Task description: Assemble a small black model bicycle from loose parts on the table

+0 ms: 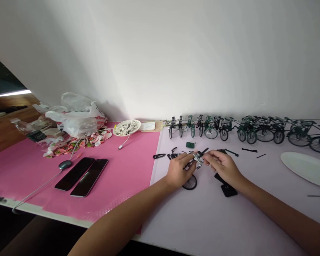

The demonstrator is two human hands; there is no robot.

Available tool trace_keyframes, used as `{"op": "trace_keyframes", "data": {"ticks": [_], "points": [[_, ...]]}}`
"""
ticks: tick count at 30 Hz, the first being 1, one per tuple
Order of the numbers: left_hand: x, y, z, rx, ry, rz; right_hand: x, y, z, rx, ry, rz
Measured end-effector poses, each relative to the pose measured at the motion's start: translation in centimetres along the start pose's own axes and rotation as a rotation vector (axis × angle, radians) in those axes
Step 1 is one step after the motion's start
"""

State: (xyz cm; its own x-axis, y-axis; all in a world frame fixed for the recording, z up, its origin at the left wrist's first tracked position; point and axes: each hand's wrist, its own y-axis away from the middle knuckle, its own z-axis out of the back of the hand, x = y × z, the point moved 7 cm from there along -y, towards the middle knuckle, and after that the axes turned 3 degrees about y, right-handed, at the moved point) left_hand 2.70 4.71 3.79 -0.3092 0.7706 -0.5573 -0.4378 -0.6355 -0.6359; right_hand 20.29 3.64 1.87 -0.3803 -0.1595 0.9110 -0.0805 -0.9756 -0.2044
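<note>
My left hand [179,170] and my right hand [224,167] meet over the pale mat, both pinching a small partly built model bicycle [196,159] of dark and silver parts. One of its wheels [190,183] shows below my left hand. Loose black parts [159,155] lie just left of my hands, and a small green piece [190,144] sits behind them. Flat black pieces [228,189] rest under my right wrist.
A row of finished green model bicycles [245,129] lines the wall. A white plate [306,169] sits at the right. On the pink mat [128,170] lie two dark phones [81,176], a cable, a bowl of small parts [126,127] and plastic bags [74,115].
</note>
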Motion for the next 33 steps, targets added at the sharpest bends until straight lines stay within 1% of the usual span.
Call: {"op": "trace_keyframes", "data": {"ticks": [4,7,13,22,26,30,33], "points": [[-0.4,-0.1,-0.1,0.030,-0.009,-0.016,1.1,0.4,0.0,-0.002,0.038,0.087],[-0.7,-0.2,-0.1,0.048,-0.009,-0.034,1.2,0.4,0.0,0.019,0.052,0.140],[-1.0,-0.2,-0.2,0.058,-0.046,-0.022,0.1,0.1,-0.4,0.065,0.103,0.152],[-1.0,-0.3,-0.3,0.057,-0.095,-0.012,1.5,0.3,-0.6,0.094,0.238,0.290],[-1.0,-0.3,-0.4,0.066,-0.106,-0.009,1.5,0.4,-0.8,0.119,0.255,0.305],[-1.1,-0.3,-0.5,0.079,-0.100,-0.016,1.5,0.5,-1.0,0.121,0.265,0.329],[-1.1,-0.3,-0.4,0.065,-0.086,-0.016,1.5,0.6,-1.0,0.111,0.288,0.339]]}}
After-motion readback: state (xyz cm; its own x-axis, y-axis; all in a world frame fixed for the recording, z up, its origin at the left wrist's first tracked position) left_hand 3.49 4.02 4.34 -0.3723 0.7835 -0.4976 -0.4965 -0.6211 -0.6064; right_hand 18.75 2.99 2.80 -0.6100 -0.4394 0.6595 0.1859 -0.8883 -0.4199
